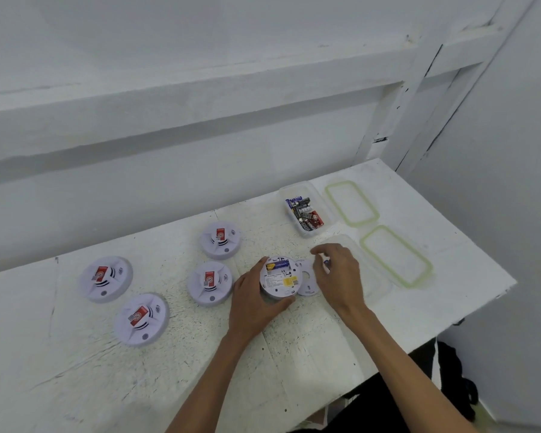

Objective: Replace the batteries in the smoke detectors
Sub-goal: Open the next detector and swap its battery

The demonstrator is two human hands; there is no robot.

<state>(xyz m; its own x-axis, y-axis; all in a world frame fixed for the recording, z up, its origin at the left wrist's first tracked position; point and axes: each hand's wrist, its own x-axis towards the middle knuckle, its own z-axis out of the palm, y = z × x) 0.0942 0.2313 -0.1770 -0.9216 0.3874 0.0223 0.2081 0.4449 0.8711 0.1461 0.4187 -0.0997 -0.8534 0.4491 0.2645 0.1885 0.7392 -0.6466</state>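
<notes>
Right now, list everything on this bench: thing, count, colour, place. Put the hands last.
Face-up smoke detectors: four, white with red stickers, left and centre of the table.
Opened smoke detector: one, white, turned over, a battery in its bay, table centre.
Back cover: one, white, flat just right of the opened detector.
Battery container: one, clear, holding black and red batteries, far right of the table.
Empty container: one, clear, nearer, partly behind the right hand.
Lids: two, clear with green seals, right edge.
Table: one, white, scuffed.
Hands: left hand holds the opened detector; right hand pinches a small dark object, probably a battery.
</notes>
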